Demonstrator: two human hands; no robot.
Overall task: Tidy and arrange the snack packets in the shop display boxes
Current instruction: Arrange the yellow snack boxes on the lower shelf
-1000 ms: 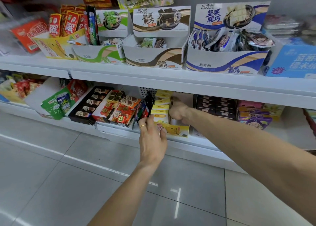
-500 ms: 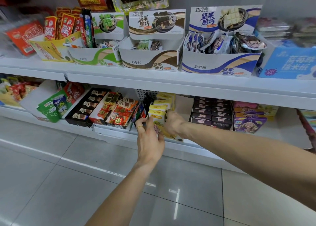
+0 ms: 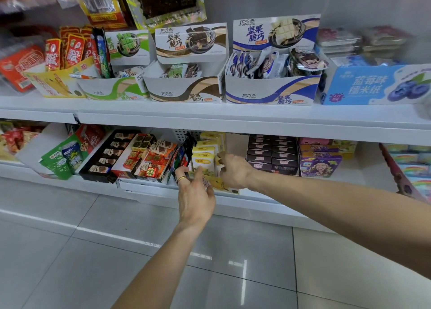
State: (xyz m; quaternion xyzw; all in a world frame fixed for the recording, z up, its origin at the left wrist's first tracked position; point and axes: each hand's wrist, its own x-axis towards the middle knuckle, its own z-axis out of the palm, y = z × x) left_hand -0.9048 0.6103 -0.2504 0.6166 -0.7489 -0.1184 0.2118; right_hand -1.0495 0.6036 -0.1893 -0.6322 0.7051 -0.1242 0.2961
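On the lower shelf stands a yellow display box [image 3: 220, 184] with a row of yellow-and-white snack packets [image 3: 203, 159] upright inside it. My left hand [image 3: 194, 192], a ring on one finger, reaches up to the box's front wall with its fingers fairly straight and touches it. At the box's front right corner my right hand [image 3: 235, 172] has its fingers curled round the wall. My hands hide the lower front of the box.
Left of the yellow box stand dark packets [image 3: 184, 154], a tray of red and green sweets [image 3: 149, 159] and a black tray [image 3: 109, 154]. Dark boxes [image 3: 271, 154] sit to its right. The upper shelf [image 3: 233, 115] carries chocolate display boxes [image 3: 186, 91]. A tiled floor lies below.
My right hand has drawn back from deep inside the yellow box to its front right corner. My left hand stays at the box front, its fingers now more spread.
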